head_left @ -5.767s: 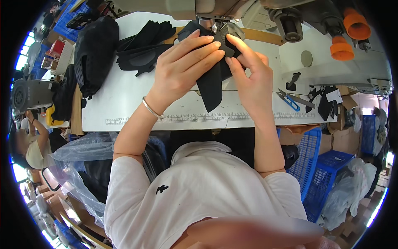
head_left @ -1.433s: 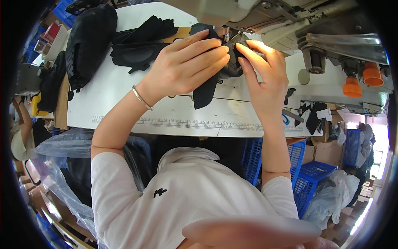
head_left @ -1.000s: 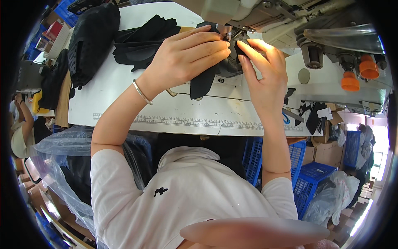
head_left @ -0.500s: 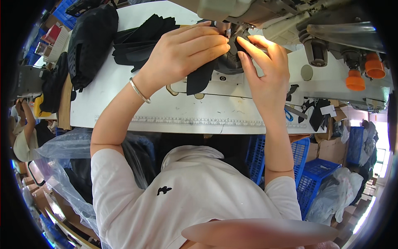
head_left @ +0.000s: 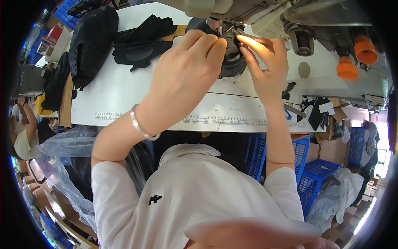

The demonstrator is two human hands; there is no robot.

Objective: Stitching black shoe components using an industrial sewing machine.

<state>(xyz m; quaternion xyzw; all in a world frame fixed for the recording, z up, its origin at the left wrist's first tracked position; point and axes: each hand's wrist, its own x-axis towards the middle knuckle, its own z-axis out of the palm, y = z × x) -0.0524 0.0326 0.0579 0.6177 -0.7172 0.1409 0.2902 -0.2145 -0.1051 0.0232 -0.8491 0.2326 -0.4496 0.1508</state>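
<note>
— Two hands on one dark fabric piece point(head_left: 232, 62), is that right?

— Yes. The left hand point(head_left: 188, 72) lies over its near side with fingers curled down onto it, and the right hand point(head_left: 265, 68) pinches its far edge with thumb and fingertips. Both are closed on the piece, close together. It sits on the white bench point(head_left: 124, 95), right under the head of the sewing machine point(head_left: 248, 12)

— How would you expect it to handle?

— Light and soft, I judge. It bends and bunches under the fingers rather than lying flat, so it probably goes limp unless it is held flat at two spots. The edges either side of the needle look like the place to hold it, fingers well out of the needle's path. The surface looks matte, so I doubt it slips much

— What can't you see?

— Most of the piece is under the left hand, so its outline and any seam are hidden. The needle and presser foot are lost between the fingers and the machine head. The machine itself is cut off at the top edge. The stack of black pieces point(head_left: 141, 41) further left is too dark to count, and the orange cones point(head_left: 352, 56) at right bend toward the rim
</note>
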